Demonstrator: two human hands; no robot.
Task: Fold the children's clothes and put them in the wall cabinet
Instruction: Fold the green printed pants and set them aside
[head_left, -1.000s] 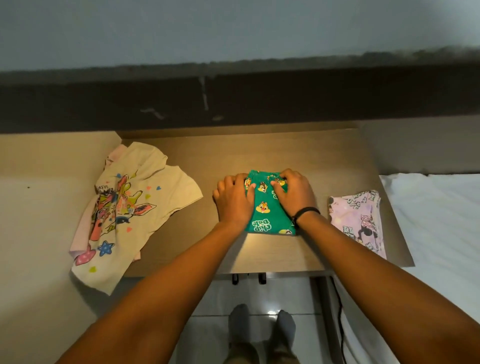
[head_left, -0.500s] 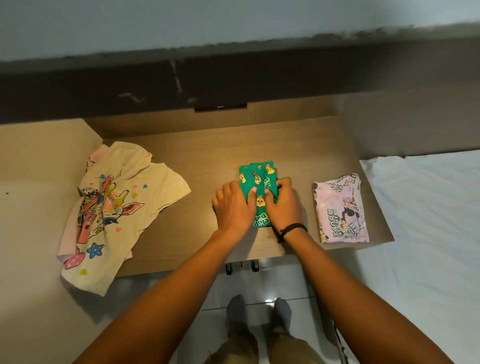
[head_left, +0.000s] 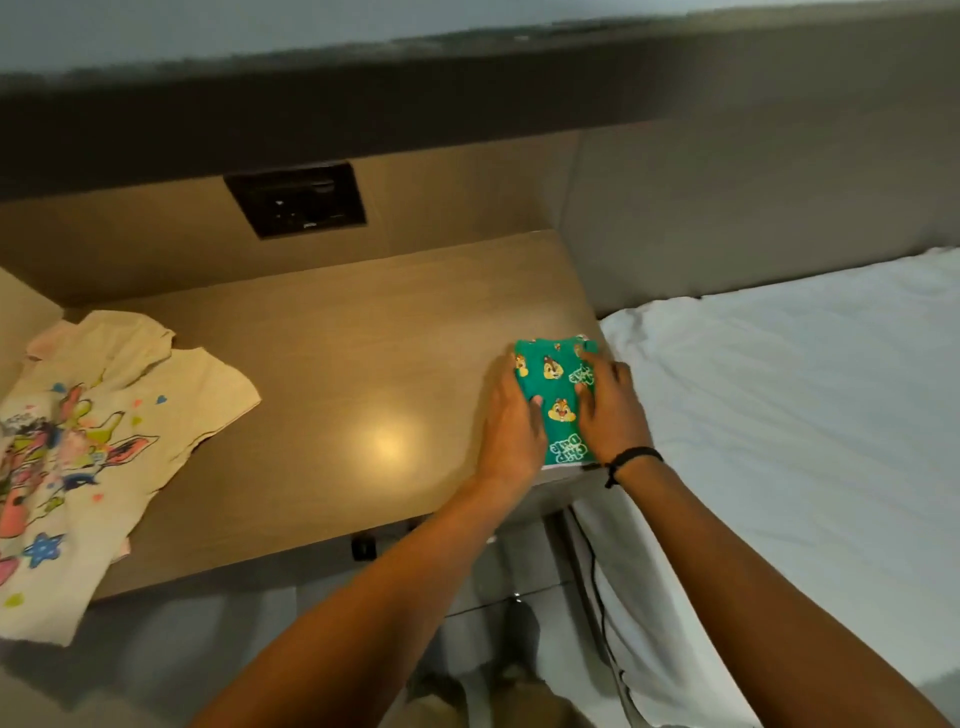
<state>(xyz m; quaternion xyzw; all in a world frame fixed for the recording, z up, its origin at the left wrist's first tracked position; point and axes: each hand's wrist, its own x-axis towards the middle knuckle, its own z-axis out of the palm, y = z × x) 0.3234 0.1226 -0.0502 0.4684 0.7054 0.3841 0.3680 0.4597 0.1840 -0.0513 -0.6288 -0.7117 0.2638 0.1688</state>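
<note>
two hands frame the folded green cartoon-print garment (head_left: 558, 405), which sits at the right end of the light wooden desk top (head_left: 337, 374), its near edge almost at the desk's front corner and a sliver of pale cloth (head_left: 563, 466) showing beneath it. your left hand (head_left: 511, 421) lies along the garment's left side with its fingers resting on the edge, and your right hand (head_left: 605, 410) lies along the right side with its fingers spread over the cloth; whether either thumb is tucked underneath, you cannot tell from here. the bundle is close to the corner, so a careless nudge towards you or to the right could tip it off the desk into the gap beside the white bed sheet (head_left: 779, 415). if you lift it by squeezing only the sides, the folds may sag open and you would have to fold again. pressing unevenly could also skew it on whatever lies under it. the cream cartoon-print t-shirt (head_left: 98, 452) is unfolded at the far left, its lower part hanging over the desk's front edge, where it might slide to the floor if bumped.
</note>
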